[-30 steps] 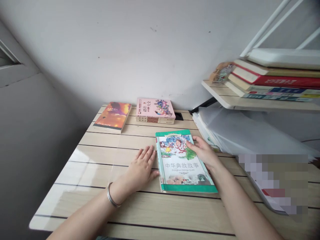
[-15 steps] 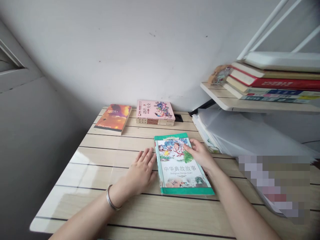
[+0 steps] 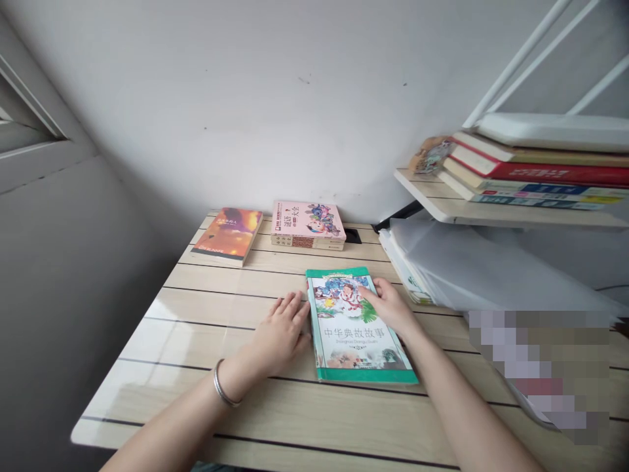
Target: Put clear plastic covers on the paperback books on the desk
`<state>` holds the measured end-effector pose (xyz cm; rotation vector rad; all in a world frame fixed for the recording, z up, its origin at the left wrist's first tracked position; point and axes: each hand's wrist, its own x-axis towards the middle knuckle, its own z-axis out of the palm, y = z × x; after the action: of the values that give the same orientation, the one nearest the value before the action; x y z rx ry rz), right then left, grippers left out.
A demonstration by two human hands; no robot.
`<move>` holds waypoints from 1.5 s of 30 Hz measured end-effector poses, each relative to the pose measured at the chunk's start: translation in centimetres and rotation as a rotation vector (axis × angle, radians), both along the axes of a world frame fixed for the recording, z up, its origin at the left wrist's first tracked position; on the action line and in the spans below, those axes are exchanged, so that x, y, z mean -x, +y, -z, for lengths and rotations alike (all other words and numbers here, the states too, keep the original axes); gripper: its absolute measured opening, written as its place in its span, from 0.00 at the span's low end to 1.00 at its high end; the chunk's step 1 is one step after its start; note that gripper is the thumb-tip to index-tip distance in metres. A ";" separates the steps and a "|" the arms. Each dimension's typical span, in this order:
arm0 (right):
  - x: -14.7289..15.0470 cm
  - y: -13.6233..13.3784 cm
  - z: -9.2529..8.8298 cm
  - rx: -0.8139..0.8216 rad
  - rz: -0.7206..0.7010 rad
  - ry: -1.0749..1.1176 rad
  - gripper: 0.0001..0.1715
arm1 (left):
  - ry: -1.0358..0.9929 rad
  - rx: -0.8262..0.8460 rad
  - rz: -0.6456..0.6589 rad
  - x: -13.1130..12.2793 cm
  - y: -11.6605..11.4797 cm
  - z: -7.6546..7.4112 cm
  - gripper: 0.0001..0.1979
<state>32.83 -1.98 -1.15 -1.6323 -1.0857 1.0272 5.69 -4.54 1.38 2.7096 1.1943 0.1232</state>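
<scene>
Desk (image 3: 196, 334), pale dark-lined wood-grain, white wall (image 3: 295, 137) behind, left hand (image 3: 281, 334), fingers slightly spread, right hand (image 3: 392, 307) pinching green-bordered rectangular book (image 3: 356, 331)

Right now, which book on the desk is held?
The green-bordered storybook, held at its right edge by the right hand; the orange paperback and pink riddle book lie untouched farther back.

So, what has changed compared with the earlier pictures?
The right hand and the right edge of the green book it holds have shifted slightly left; nothing was newly grasped or let go. The left hand, orange book and pink-topped stack stayed in place.
</scene>
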 end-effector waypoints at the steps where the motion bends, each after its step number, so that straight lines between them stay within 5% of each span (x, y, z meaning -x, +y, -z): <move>1: -0.1 0.0 0.1 -0.004 -0.001 -0.007 0.20 | -0.001 -0.023 -0.012 0.7 0.7 -0.5 0.28; 7: -0.1 0.1 0.5 -0.022 0.014 0.018 0.21 | 0.114 -0.221 -0.289 9.8 8.1 -3.7 0.25; 12: -0.2 0.2 0.6 -0.036 0.008 0.006 0.20 | 0.209 -0.199 -0.383 15.2 11.3 -3.2 0.27; 17: -0.1 0.1 0.4 -0.037 -0.002 0.006 0.20 | 0.238 -0.311 -0.395 14.2 10.8 -2.5 0.22; 27: -0.6 0.1 1.2 -0.038 -0.034 -0.026 0.19 | 0.270 -0.305 -0.594 13.6 10.3 -3.3 0.20; 35: -0.4 0.1 0.9 -0.034 -0.024 -0.034 0.19 | 0.255 -0.325 -0.536 15.4 11.9 -2.9 0.20; 45: 0.0 0.0 0.1 0.000 -0.023 0.040 0.21 | 0.232 -0.349 -0.566 14.3 12.4 -3.0 0.21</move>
<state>32.87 -2.02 -1.30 -1.5962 -1.0802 1.0711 -8.63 7.87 4.34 2.6188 2.1683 0.0986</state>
